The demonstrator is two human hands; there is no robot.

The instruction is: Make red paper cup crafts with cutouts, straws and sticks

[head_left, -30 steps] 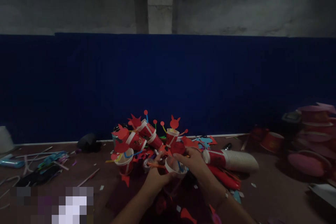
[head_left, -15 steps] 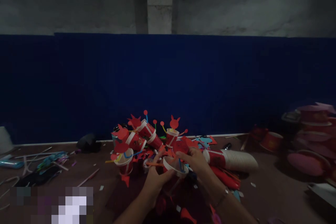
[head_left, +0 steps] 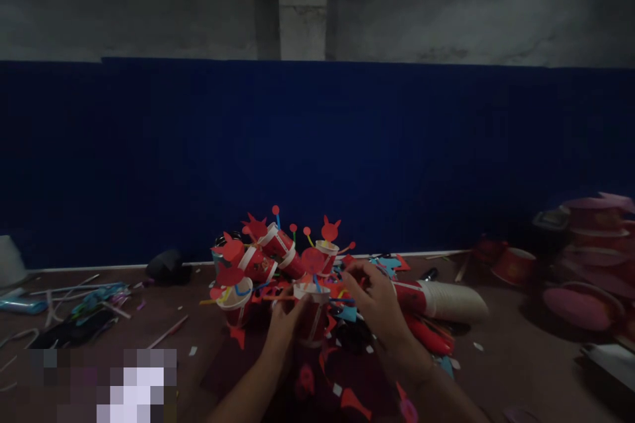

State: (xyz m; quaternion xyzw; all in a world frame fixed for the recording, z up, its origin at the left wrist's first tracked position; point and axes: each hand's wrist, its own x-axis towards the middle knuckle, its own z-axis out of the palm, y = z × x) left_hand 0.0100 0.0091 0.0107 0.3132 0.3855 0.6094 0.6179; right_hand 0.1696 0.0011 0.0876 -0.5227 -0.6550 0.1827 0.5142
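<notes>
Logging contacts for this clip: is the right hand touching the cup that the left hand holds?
Apart. The head view shows a gap between the right hand and the right side of the cup.

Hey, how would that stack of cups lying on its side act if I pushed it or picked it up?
The stack may roll when pushed, as its sides are round. Lifted by its red end cup, it could pull apart, since the pieces look merely nested.
</notes>
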